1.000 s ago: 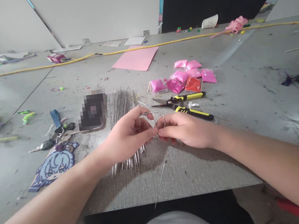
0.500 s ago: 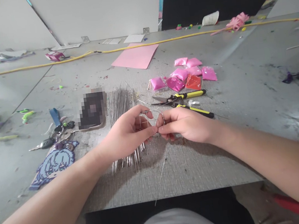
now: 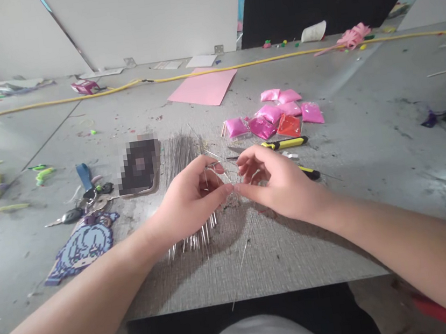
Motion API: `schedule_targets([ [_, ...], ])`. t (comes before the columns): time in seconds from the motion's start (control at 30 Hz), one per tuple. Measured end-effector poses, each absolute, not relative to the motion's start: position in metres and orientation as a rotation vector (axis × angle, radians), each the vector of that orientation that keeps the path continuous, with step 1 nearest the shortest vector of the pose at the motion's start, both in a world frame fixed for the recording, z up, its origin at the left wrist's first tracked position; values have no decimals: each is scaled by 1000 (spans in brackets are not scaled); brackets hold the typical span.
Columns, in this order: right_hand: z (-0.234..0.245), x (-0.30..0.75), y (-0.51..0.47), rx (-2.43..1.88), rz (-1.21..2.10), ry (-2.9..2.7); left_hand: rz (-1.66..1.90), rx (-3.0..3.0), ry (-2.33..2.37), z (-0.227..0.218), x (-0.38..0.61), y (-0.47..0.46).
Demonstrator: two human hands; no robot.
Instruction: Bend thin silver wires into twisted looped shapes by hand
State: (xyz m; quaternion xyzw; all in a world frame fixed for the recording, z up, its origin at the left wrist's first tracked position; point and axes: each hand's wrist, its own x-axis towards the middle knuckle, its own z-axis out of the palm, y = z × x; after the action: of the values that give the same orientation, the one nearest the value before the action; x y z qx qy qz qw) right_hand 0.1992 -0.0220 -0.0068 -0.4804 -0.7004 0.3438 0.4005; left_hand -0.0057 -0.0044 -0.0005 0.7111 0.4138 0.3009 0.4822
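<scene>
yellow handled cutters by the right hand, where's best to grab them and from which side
Grip the yellow handled cutters by the far handle, which lies bare and flat, pointing right. The right hand covers the blades and most of the near handle, so probably come from above on the right, clear of the pink packets behind.

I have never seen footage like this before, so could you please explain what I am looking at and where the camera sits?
The camera is worn on a person's head and looks forward and down, so both bare arms reach in from below. The left hand and right hand meet at the fingertips, pinching a thin wire that hangs toward the table edge. Under the left hand lies a bundle of wires on a grey table. Behind the right hand are yellow-handled cutters and small pink packets. To the left lie keys and a blue beaded figure; farther back are a pink sheet and a yellow cord.
</scene>
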Motion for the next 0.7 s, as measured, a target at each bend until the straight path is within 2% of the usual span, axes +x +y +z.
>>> schedule_targets([
  [0.1,-4,199,-23,-1165,489,-1926,753,1685,1013,-2,-5,-4],
  [0.2,-4,199,-24,-1112,336,-2037,742,1668,1007,-2,-6,-3],
  [0.7,-5,200,-23,-1064,461,-2098,702,1684,1026,0,-6,-1],
])
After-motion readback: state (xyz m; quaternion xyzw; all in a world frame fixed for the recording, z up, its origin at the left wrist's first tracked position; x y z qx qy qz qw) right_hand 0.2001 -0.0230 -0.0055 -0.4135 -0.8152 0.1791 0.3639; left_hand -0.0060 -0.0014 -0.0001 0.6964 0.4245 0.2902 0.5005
